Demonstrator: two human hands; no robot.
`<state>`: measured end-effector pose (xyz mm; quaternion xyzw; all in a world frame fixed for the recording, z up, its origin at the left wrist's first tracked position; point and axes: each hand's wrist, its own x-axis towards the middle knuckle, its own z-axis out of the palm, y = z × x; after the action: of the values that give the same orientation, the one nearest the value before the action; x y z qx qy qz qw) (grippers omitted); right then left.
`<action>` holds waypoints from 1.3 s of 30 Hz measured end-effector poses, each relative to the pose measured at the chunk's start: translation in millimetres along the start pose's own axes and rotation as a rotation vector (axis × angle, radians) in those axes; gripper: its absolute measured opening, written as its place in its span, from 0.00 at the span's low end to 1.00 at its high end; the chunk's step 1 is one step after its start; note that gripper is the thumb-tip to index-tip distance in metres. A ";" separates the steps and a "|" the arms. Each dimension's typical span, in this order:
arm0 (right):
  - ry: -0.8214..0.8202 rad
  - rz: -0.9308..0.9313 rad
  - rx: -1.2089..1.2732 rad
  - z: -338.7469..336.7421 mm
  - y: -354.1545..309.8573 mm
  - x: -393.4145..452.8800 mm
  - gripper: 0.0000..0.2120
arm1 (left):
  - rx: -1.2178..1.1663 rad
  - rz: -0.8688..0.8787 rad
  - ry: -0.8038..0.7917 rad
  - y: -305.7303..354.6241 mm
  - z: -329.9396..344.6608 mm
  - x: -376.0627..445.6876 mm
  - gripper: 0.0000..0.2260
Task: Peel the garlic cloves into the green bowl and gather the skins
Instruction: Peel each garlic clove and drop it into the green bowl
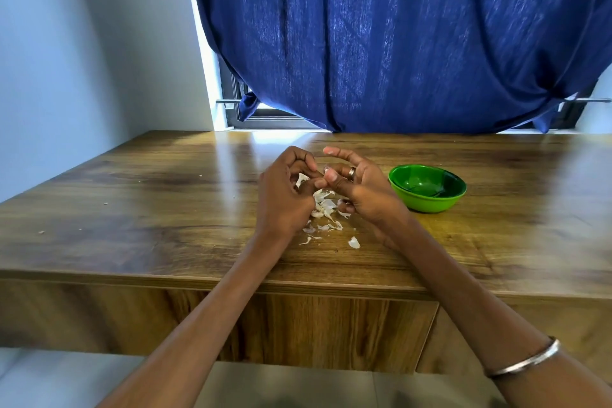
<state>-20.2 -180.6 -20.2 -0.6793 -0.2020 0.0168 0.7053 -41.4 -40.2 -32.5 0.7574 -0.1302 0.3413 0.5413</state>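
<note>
Working over the worktop: left hand curling fingers round a garlic clove, right hand pinching at its tip, letting skins drop in one pile beside the green bowl.

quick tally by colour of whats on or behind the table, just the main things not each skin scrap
Green: 1, the green bowl
Blue: 1, the curtain
White: 1, the pile of garlic skins, with loose scraps beside it
Brown wood: 1, the table
Total: 4

The left hand and right hand work above the pile.
</note>
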 end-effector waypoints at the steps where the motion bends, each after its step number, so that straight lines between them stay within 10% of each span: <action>1: 0.001 0.005 0.000 0.0 -0.2 0.1 0.17 | 0.006 0.000 0.000 -0.3 -0.1 -0.1 0.16; 39: 0.102 -0.043 -0.011 -0.1 1.9 3.5 0.17 | 0.142 0.133 0.090 5.4 5.0 -4.5 0.16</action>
<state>-16.4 -179.5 -21.1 -0.6785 -0.1806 -0.0342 0.7112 -45.8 -47.5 -32.3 0.7675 -0.1313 0.4185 0.4674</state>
